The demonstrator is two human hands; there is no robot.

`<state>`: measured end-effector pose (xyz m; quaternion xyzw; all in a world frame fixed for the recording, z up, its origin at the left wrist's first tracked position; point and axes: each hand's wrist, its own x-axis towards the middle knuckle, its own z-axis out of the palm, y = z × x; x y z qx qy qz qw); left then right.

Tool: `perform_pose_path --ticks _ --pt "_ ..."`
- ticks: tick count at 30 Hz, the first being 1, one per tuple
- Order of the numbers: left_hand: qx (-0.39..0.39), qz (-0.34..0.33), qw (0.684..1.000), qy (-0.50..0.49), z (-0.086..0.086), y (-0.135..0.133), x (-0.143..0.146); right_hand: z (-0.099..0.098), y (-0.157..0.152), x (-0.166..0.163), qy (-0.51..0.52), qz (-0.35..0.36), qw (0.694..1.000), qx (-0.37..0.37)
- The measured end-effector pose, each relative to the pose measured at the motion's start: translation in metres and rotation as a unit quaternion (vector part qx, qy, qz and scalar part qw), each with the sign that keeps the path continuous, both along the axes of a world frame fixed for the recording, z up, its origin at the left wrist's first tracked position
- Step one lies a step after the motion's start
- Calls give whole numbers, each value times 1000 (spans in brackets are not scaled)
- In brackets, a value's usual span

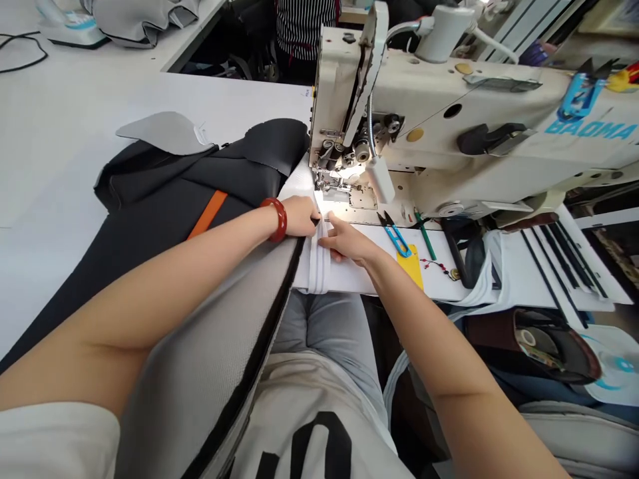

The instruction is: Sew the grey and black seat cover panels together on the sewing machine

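Note:
My left hand [299, 216], a red bangle on its wrist, is closed with its fingertips pinching the dark edge of the grey mesh fabric [224, 332]. Beside it, my right hand [349, 241] holds white zipper tape [318, 266], its thumb and fingers at the tape's edge. The tape hangs over the table's front edge. Just beyond both hands is the lit needle area of the sewing machine [339, 186]. Dark grey fabric [164, 206] with an orange strip [208, 213] lies bunched to the left. Fingertips on the far side are partly hidden.
Blue thread snips [397, 236], a green pencil [424, 236] and a yellow card [412, 266] lie right of my hand. White tape [484, 279] loops at the right edge. An iron [70, 26] stands back left. A person in striped clothing [302, 30] is behind the machine.

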<state>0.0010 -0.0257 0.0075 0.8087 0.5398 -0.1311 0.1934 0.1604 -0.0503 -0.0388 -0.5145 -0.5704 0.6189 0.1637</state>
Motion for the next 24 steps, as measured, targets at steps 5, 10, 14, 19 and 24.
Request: perform_pose_path --ticks 5,10,14,19,24 --pt "40 11 999 -13 -15 -17 9 -7 5 13 66 15 997 -24" --pt "8 42 999 -2 -17 -15 12 -3 9 20 74 20 996 -44" --pt "10 45 999 -6 -16 -11 13 -1 6 17 38 34 998 -27" --pt "29 40 999 0 -23 -14 13 -15 5 9 -60 86 987 123" --pt "59 35 998 -2 -27 -7 14 -23 22 6 -202 139 931 270"
